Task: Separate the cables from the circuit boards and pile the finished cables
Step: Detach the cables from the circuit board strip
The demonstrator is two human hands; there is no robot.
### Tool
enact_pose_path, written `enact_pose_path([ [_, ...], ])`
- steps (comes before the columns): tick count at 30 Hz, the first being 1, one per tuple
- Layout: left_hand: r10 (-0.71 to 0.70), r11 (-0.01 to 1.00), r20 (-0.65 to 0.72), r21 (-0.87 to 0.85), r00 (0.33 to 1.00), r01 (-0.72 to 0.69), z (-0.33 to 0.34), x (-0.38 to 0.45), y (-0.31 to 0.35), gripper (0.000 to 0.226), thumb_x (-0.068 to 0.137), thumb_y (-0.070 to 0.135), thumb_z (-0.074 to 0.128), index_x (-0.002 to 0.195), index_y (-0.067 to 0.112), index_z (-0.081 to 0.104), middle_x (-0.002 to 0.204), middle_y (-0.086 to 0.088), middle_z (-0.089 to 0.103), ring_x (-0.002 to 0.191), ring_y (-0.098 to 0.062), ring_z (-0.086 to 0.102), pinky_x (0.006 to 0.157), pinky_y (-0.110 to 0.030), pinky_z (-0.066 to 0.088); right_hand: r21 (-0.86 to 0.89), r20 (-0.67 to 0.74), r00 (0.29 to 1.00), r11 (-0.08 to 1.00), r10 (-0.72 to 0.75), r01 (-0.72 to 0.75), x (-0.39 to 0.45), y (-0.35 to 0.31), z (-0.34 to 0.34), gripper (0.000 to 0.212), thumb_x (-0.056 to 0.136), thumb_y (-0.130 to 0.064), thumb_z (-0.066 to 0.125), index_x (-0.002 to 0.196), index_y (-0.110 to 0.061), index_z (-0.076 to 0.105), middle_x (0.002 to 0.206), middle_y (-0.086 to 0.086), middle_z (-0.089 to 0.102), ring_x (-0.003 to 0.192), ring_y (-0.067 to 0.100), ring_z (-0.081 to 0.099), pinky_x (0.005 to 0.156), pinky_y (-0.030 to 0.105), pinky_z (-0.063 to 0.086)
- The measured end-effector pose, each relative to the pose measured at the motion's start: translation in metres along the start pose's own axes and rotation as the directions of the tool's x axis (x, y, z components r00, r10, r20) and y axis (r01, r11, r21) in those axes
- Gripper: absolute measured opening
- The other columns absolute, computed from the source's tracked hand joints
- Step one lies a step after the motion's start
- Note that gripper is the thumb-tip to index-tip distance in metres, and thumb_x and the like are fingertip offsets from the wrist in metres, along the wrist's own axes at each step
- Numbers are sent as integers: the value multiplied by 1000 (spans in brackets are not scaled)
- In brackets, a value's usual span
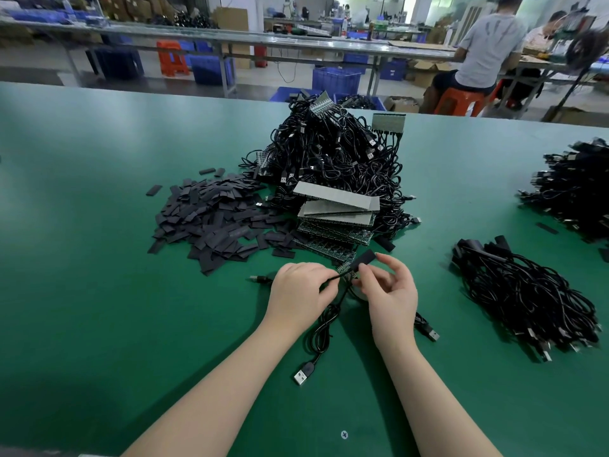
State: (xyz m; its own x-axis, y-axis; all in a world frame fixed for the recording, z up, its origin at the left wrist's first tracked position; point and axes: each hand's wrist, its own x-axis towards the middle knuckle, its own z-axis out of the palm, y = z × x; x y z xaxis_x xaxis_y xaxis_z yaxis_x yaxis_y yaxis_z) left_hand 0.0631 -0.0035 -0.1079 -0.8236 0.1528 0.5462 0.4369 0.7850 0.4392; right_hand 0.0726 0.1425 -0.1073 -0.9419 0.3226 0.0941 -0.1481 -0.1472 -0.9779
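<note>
Nearest the person, a USB plug (304, 374) lies on the green tabletop (99, 324) at about 6 o'clock from the hands, its black cable (321, 328) looping up into the left hand (298, 296). That grip is curled round the cable just short of its end. The right hand (390, 291), at 3 o'clock and close beside the left, pinches the cable's board end, where a flat black sleeve (364, 258) sticks out toward 1 o'clock; the other fingers are relaxed and apart.

The step in hand looks like freeing this one cable. It should go best with the two grips kept close together, so the pull acts at the joint rather than along the wire.

A second plug (428, 331) lies at 4 o'clock. The pile of finished cables (524, 298) lies well apart at 3 o'clock. Beyond the hands at 12 o'clock a stack of circuit boards (336, 219) rests against the tangled heap of unprocessed cables (333, 150), with loose black sleeves (214, 216) spread at 10 o'clock.
</note>
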Motion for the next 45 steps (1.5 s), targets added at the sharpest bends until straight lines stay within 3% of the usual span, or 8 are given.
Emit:
enact_pose_path([
  [10,47,999,-78,9,996,-47,-2,-1,-1,14,86,17,62,89,14,76,74,6,70,70,-16,65,69,-28,45,-323,236,966,930,-101,176,-4,4,8,22,89,-20,74,88,-43,73,92,-21,75,86,-2,68,77,12,50],
  [18,-20,999,-103,-45,994,15,-5,-2,1,58,94,45,45,144,16,43,141,3,52,130,-9,44,107,-19,25,-7,-7,999,999,-39,39,3,-19,-3,11,95,-15,66,90,-20,74,96,-2,77,93,14,71,89,32,55],
  [22,-103,992,-113,-84,988,94,-6,-2,0,57,96,42,37,145,13,40,144,-1,47,134,-11,39,109,-24,24,152,-193,965,966,-177,207,23,-66,-29,15,102,-17,55,90,-24,60,86,-3,77,85,12,70,87,31,55],
  [24,-97,993,-102,-77,990,89,-5,-3,0,55,96,41,37,144,14,41,142,-1,49,132,-11,40,108,-22,23,-38,-254,900,933,-355,358,31,-93,-56,12,102,-22,55,92,-28,57,76,-7,72,73,8,68,75,25,56],
  [28,-63,997,-83,-60,995,58,-4,-2,1,51,96,39,39,140,14,47,136,0,54,128,-10,44,106,-18,22,-835,-112,834,506,-540,215,65,-118,-117,20,98,-42,55,101,-25,65,83,0,70,68,21,60,63,32,46],
  [33,-68,997,-64,-38,996,66,-5,-2,1,48,97,39,36,135,16,53,133,3,57,126,-11,48,105,-19,24,-994,-106,961,10,-254,-107,97,-96,-162,26,101,-29,51,109,-15,72,95,19,66,78,36,58,66,36,47],
  [39,-119,992,-47,-44,992,117,-4,0,-2,38,99,31,43,133,19,55,131,7,59,124,-8,49,104,-22,28,-990,-109,939,-47,-326,-131,99,-83,-163,30,99,-24,51,97,-4,74,97,25,61,96,43,54,81,46,40],
  [45,-117,992,-51,-42,992,115,-1,0,-2,27,94,19,55,119,21,65,112,8,67,107,-10,59,94,-26,38,-989,147,851,-66,-505,132,71,-87,-98,19,85,-11,68,103,-8,74,99,23,64,90,42,59,78,46,42],
])
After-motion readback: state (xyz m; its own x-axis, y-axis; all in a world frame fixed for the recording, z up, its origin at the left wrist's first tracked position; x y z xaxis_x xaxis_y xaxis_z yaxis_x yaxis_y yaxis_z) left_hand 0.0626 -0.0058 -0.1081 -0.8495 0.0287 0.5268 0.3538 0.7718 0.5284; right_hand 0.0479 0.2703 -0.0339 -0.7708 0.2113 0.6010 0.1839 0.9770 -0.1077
